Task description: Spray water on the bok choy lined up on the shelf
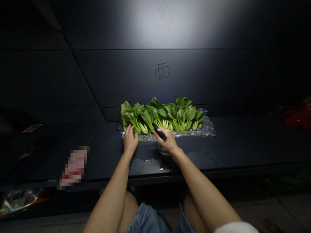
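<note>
Left hand point(130, 141) half-open, fingertips on leafy green bok choy point(147, 116); right hand point(167, 140) closed around slim black object point(159, 131).

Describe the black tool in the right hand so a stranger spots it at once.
On the dark counter lies a row of bok choy on plastic wrap. At the row's front edge, the right hand holds a slim black tool, tilted across the fingers, the only black thing against the greens.
</note>
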The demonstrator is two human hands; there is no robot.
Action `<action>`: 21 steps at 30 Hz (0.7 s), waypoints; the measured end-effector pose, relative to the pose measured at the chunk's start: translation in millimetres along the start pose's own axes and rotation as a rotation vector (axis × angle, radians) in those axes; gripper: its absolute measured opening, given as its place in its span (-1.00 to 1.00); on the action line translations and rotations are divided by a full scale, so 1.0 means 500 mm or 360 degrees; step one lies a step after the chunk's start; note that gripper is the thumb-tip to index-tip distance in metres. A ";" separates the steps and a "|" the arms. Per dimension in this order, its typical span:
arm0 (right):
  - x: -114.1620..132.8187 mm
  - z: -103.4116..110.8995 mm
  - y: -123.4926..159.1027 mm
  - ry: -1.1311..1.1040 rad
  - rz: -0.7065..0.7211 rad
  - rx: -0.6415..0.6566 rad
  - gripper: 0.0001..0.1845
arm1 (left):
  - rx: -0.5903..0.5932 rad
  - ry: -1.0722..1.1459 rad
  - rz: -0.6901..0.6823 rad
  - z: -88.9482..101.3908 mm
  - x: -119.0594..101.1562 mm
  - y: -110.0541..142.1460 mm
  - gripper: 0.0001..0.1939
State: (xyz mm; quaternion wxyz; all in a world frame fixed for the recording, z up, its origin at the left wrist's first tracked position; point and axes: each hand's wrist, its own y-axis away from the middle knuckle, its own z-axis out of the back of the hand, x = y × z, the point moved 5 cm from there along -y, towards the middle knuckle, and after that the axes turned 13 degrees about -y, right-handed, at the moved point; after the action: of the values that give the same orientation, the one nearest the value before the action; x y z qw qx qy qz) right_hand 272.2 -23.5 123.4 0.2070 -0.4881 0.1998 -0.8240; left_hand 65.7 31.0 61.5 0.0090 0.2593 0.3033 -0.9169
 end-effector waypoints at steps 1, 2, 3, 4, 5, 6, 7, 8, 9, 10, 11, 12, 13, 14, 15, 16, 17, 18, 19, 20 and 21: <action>0.002 -0.002 0.000 -0.0002 0.0002 0.0015 -0.72 | 0.0000 0.0001 0.0001 0.000 0.000 0.000 -0.52; 0.004 -0.005 0.000 -0.0011 0.0003 0.0033 -0.71 | 0.0001 0.0002 0.0001 0.001 0.001 0.000 -0.52; 0.006 -0.007 0.000 -0.0027 0.0004 0.0052 -0.72 | 0.0002 0.0003 0.0003 0.001 0.001 -0.001 -0.52; 0.008 -0.008 0.000 -0.0046 0.0006 0.0066 -0.72 | 0.0000 0.0004 0.0007 0.001 0.002 -0.001 -0.52; 0.010 -0.009 0.000 -0.0067 0.0008 0.0076 -0.72 | -0.0004 0.0005 0.0011 0.002 0.003 -0.001 -0.53; 0.012 -0.009 0.000 -0.0086 0.0010 0.0084 -0.72 | -0.0009 0.0007 0.0013 0.002 0.004 -0.001 -0.53; 0.013 -0.010 0.001 -0.0099 0.0010 0.0087 -0.72 | -0.0015 0.0009 0.0015 0.002 0.005 -0.001 -0.53; 0.014 -0.010 0.001 -0.0107 0.0009 0.0087 -0.72 | -0.0022 0.0012 0.0017 0.002 0.006 -0.001 -0.53; 0.014 -0.010 0.001 -0.0109 0.0008 0.0086 -0.71 | -0.0028 0.0016 0.0020 0.002 0.007 -0.001 -0.53; 0.014 -0.010 0.001 -0.0107 0.0006 0.0082 -0.71 | -0.0032 0.0020 0.0021 0.001 0.008 -0.001 -0.53; 0.015 -0.009 0.001 -0.0103 0.0007 0.0078 -0.71 | -0.0033 0.0022 0.0022 0.000 0.009 -0.001 -0.53; 0.015 -0.009 0.001 -0.0097 0.0009 0.0070 -0.71 | -0.0032 0.0023 0.0023 -0.001 0.010 -0.001 -0.53; 0.015 -0.009 0.001 -0.0090 0.0010 0.0062 -0.71 | -0.0029 0.0024 0.0024 -0.002 0.011 -0.001 -0.53; 0.015 -0.009 0.001 -0.0085 0.0011 0.0054 -0.71 | -0.0028 0.0025 0.0026 -0.003 0.012 -0.001 -0.53; 0.014 -0.008 0.001 -0.0080 0.0010 0.0047 -0.71 | -0.0029 0.0028 0.0028 -0.003 0.012 -0.001 -0.53; 0.014 -0.008 0.001 -0.0077 0.0010 0.0041 -0.71 | -0.0032 0.0033 0.0031 -0.004 0.013 -0.001 -0.53; 0.015 -0.009 0.001 -0.0076 0.0012 0.0040 -0.71 | -0.0035 0.0038 0.0032 -0.004 0.013 -0.002 -0.53; 0.015 -0.010 0.002 -0.0076 0.0017 0.0042 -0.71 | -0.0036 0.0042 0.0033 -0.004 0.013 -0.002 -0.53; 0.016 -0.012 0.002 -0.0080 0.0024 0.0050 -0.71 | -0.0035 0.0044 0.0036 -0.004 0.013 -0.002 -0.53; 0.017 -0.014 0.002 -0.0086 0.0032 0.0061 -0.71 | -0.0030 0.0046 0.0038 -0.004 0.013 -0.002 -0.53; 0.018 -0.016 0.003 -0.0092 0.0040 0.0071 -0.71 | -0.0024 0.0046 0.0040 -0.004 0.012 -0.002 -0.53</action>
State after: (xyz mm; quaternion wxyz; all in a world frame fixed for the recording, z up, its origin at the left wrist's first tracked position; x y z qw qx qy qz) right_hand 261.3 -28.3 125.6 0.2340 -0.5044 0.1814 -0.8111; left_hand 61.2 33.8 57.6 0.0181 0.2763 0.3071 -0.9105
